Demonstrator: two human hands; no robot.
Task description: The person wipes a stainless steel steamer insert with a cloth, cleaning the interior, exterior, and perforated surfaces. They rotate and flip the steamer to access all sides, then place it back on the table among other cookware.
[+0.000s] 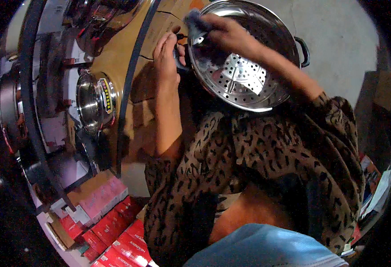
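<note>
steel pot with a holed bottom is before the person; the left hand grasps its black handle, the right hand clutches a cloth. white lettering marks red boxes; grey floor lies beyond.

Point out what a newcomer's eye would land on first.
Most likely the shiny, perforated steel pan at top centre, its left handle gripped by the left hand. Next, the right hand, holding a blue-grey cloth near the pan's left rim. Then the red boxes at lower left.
</note>
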